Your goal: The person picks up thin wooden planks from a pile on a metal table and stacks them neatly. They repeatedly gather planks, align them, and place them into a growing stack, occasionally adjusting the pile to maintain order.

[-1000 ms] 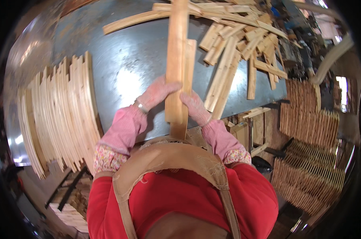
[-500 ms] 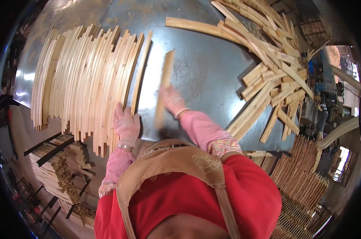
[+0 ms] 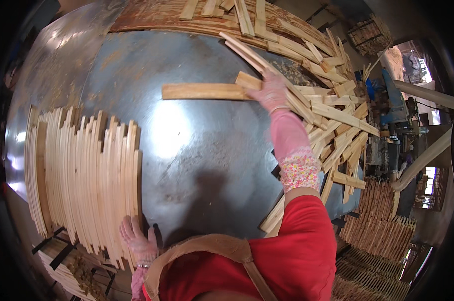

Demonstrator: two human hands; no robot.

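Observation:
My left hand (image 3: 138, 241), in a pale pink glove, lies with fingers extended on the near right end of a row of upright-set wooden strips (image 3: 89, 175). It rests against the outermost strips. My right hand (image 3: 271, 93), gloved alike, stretches far out over a heap of loose wooden slats (image 3: 332, 110). Its thumb and fingers are spread across the slats; the thumb is near the end of a long flat slat (image 3: 202, 91) pointing left. The hand covers part of the slats under it, and its fingertips are slightly blurred.
A metal tabletop (image 3: 212, 145) carries both the row and the heap. At its far edge is a wooden board (image 3: 161, 17) with more slats. Machinery (image 3: 390, 120) stands to the right. Stacked strips (image 3: 372, 210) are at the lower right, others below the table at left.
My right hand has let go of the strip it carried and reached away to the heap. The separate strip beside the row no longer stands apart. My view has shifted; my left hand stays by the row.

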